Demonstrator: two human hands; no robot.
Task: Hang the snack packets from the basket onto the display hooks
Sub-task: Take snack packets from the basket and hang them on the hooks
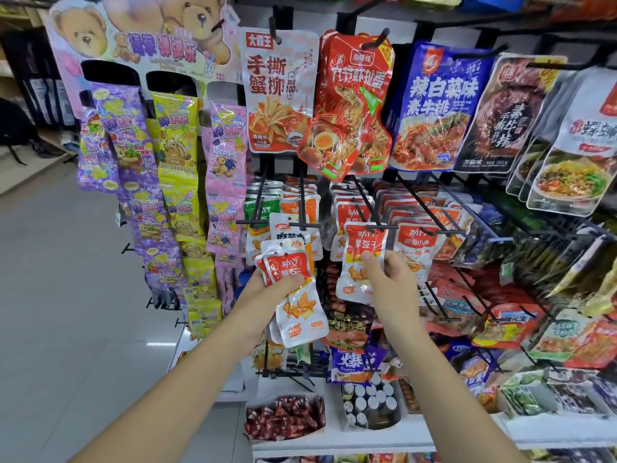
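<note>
A black wire display rack [554,225] fills the centre and the right of the frame, and snack packets hang on it in rows. In the upper left stands a card with bears [140,38], and long candy strips [173,182] in purple, yellow and pink hang down from it. Along the top row of the rack hang the large packets [434,108], white, red, blue and dark. At the bottom is a white shelf [334,439] with a tray of red sweets [283,417].

In the centre, the left hand [267,289] grips a bunch of small packets [297,305], red and white, with the thumb across the front. Just to the right, the right hand [390,282] pinches the right edge of one small packet [359,255] between thumb and fingers. The top edge of this packet is at the front end of a black hook [374,226] in the middle row. I cannot tell if its hole is over the hook.
</note>
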